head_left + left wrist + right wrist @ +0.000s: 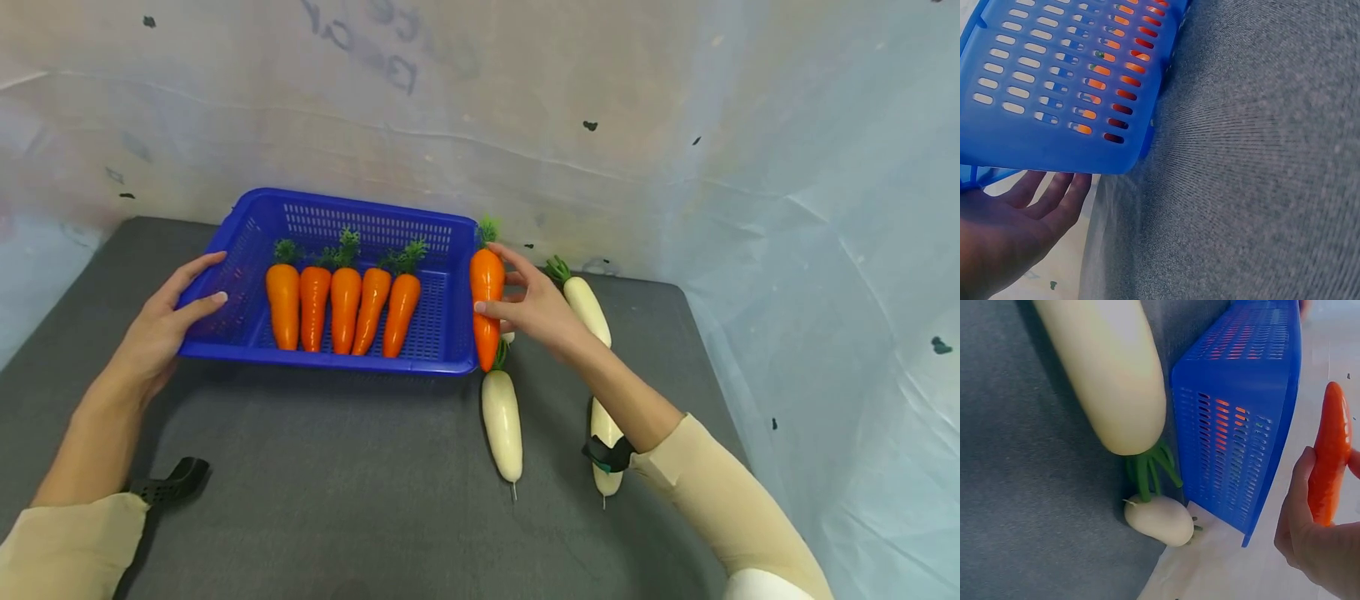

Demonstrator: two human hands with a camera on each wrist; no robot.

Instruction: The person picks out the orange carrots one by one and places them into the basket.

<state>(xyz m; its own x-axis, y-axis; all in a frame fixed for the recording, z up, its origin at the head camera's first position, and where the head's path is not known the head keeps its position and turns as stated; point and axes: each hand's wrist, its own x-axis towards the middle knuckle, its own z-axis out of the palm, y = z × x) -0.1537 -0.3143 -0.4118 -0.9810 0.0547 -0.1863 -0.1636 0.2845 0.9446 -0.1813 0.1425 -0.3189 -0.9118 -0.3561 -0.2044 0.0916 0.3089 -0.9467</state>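
Note:
A blue plastic basket point(442, 367) with slotted walls holds several orange carrots point(345, 308) with green tops, side by side. At its left end my left hand point(153, 325) grips the rim, thumb and forefinger over the edge; the left wrist view shows other fingers against the basket's outer side. My right hand point(536, 308) pinches another carrot point(486, 283) between thumb and fingers. That carrot hangs tip down by the basket's right rim, and in the right wrist view it is above the rim, apart from the wall.
On the dark grey tabletop point(337, 492) right of the basket lie a white radish point(502, 425), a second point(588, 308) behind the right forearm and a third point(606, 425) partly under it. A small rounded one point(1160, 520) lies by the basket. Plastic sheeting point(525, 100) hangs behind.

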